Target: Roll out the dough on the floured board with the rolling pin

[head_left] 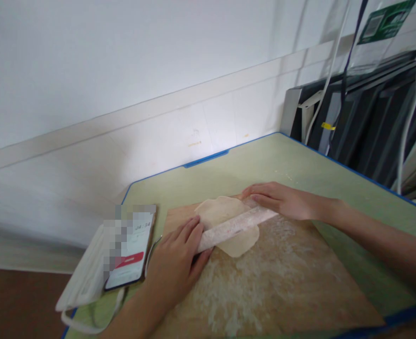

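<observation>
A flour-dusted rolling pin (234, 227) lies slantwise across a thin, flattened sheet of dough (216, 210). My left hand (183, 249) is closed over the pin's near left end, thumb below and fingers on top. At the far right end my right hand (273, 197) lies over the pin with its fingers bent around it. The dough shows on both sides of the pin, its edge uneven and rounded. Under it is a wooden board (274, 287) streaked with white flour.
Left of the board lies a phone (133, 254) with a lit screen, beside a white face mask (82, 278) with a strap. The pale green table (253, 160) has a blue edge and meets a white wall. Dark panels (373, 122) and hanging cords stand at right.
</observation>
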### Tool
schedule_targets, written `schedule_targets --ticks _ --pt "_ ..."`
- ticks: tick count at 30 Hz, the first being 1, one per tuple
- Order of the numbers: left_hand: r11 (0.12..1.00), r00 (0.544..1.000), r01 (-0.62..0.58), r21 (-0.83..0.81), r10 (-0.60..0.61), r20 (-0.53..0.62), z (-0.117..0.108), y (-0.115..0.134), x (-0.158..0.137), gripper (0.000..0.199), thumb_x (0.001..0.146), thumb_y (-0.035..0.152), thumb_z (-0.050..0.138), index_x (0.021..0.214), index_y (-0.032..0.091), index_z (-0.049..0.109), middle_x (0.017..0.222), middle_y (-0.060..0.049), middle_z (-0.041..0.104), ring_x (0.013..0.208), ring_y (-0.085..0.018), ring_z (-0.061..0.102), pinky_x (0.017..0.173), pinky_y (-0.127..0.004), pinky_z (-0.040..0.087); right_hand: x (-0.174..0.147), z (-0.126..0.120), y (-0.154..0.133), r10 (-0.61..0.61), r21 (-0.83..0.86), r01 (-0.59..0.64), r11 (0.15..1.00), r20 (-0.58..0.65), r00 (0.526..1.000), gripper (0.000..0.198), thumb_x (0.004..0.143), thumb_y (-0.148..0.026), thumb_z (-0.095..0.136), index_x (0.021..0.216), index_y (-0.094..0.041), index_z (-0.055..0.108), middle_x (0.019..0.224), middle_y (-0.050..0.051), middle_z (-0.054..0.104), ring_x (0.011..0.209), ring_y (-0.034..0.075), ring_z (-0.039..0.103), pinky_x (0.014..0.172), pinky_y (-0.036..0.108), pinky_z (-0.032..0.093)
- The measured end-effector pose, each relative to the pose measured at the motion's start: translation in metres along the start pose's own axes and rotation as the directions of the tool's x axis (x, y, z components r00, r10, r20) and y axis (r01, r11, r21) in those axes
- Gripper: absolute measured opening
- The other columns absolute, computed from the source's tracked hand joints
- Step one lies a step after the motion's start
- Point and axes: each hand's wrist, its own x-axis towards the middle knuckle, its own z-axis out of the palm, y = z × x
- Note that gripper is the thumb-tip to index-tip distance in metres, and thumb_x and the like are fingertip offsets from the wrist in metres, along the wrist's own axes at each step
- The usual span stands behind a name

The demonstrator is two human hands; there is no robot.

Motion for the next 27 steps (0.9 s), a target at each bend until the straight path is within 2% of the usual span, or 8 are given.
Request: schedule_targets --ticks 8,17,27 --pt "1.0 0.999 -0.029 0.008 0.03 -0.036 0.0007 -0.0009 0.0009 0.035 0.084 0.034 0.042 0.11 0.012 0.05 0.116 -0.014 0.057 0.101 -0.028 0.056 0.078 -0.043 0.05 0.0009 -0.0017 -0.0028 -0.029 -0.015 0.03 0.999 0.014 0.999 0.039 0.092 -0.037 0.028 0.109 -0.017 0.057 0.103 0.007 0.062 0.099 0.019 0.053 0.089 0.033 0.037" --pt "1.0 0.999 -0.007 -0.002 0.007 0.036 -0.0003 -0.0027 0.0026 0.037 0.085 0.036 0.042 0.116 0.015 0.045 0.121 -0.013 0.053 0.105 -0.025 0.054 0.083 -0.041 0.048 -0.0018 -0.0008 0.0012 -0.031 -0.026 0.032 0.999 0.02 0.999 0.039 0.093 -0.035 0.026 0.114 -0.017 0.053 0.114 0.006 0.058 0.108 0.017 0.048 0.097 0.033 0.031" --pt "1.0 0.999 0.024 -0.005 -0.024 0.034 -0.0008 0.0035 -0.0012 0.038 0.086 0.037 0.04 0.116 0.016 0.046 0.12 -0.012 0.054 0.105 -0.027 0.054 0.082 -0.044 0.048 -0.0017 -0.0041 -0.0034 -0.049 -0.03 0.051 0.998 0.07 0.996 0.043 0.093 -0.037 0.024 0.124 -0.02 0.048 0.115 0.007 0.057 0.109 0.018 0.047 0.096 0.036 0.031"
